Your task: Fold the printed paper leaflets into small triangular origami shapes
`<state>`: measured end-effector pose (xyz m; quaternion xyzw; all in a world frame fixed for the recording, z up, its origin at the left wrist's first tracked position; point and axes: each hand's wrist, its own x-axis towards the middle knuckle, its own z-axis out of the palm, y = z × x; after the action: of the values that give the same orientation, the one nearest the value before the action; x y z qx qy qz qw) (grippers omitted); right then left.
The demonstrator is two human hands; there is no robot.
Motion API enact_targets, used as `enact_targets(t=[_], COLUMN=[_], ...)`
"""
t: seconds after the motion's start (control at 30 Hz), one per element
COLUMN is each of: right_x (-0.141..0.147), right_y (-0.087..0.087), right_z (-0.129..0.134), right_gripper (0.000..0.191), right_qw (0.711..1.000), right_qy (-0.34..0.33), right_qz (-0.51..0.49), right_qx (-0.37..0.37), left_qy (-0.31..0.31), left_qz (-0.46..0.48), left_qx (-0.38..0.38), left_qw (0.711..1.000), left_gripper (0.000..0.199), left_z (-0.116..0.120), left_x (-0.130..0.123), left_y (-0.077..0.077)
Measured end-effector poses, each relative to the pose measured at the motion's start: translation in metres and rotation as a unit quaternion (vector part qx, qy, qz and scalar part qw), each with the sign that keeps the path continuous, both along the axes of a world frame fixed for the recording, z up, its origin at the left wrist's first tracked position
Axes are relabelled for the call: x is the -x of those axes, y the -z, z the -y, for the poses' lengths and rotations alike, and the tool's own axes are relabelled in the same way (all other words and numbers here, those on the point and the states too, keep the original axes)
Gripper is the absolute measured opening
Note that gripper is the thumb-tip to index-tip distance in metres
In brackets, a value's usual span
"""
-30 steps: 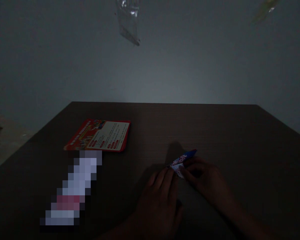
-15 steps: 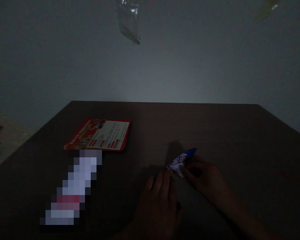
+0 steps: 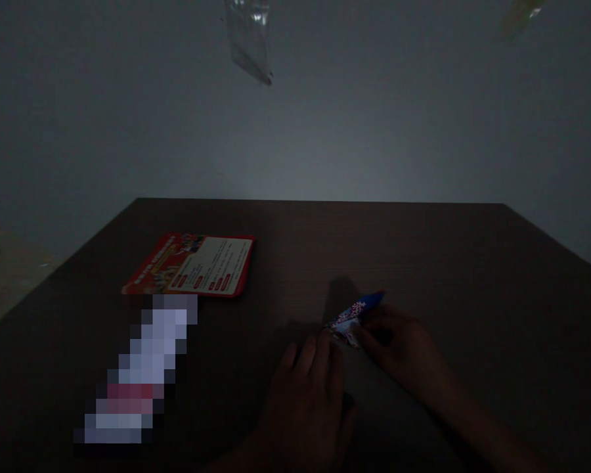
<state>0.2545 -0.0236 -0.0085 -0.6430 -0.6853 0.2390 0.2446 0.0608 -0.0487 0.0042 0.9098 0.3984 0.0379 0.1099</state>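
In the head view, the right hand [image 3: 406,345] is pinching a folded blue snowflake-patterned paper [image 3: 358,311] between thumb and forefinger at its right side, with the other fingers curling behind and hard to make out. The paper is lying right of the middle on the near half of the dark wooden table [image 3: 423,249]. The left hand [image 3: 300,401] is resting palm down, its fingers stretching side by side and its thumb standing apart in shadow; whether its fingertips are touching the paper's left end, I cannot tell. Farther left, a red printed card [image 3: 190,266] is lying with unreadable small print, and nearer, pixelation is hiding a pale strip-like object [image 3: 142,364]. On the far wall [image 3: 374,118], a clear plastic bag [image 3: 249,39] is hanging, cut off at the top.
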Motion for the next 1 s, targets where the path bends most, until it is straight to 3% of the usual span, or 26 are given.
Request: enact_targets(t=[0.53, 1.0], right_x=[0.002, 0.003], right_y=[0.000, 0.001], right_z=[0.001, 0.002], right_gripper=[0.021, 0.020], right_qw=[0.999, 0.999], right_qy=[-0.003, -0.003], right_qz=[0.039, 0.037], right_qx=[-0.003, -0.008], left_qy=[0.013, 0.020], left_qz=[0.022, 0.014], left_qx=[-0.041, -0.051], left_qw=[0.999, 0.998], left_gripper=[0.055, 0.052], left_z=[-0.001, -0.002], left_x=[0.003, 0.002], left_y=[0.010, 0.006])
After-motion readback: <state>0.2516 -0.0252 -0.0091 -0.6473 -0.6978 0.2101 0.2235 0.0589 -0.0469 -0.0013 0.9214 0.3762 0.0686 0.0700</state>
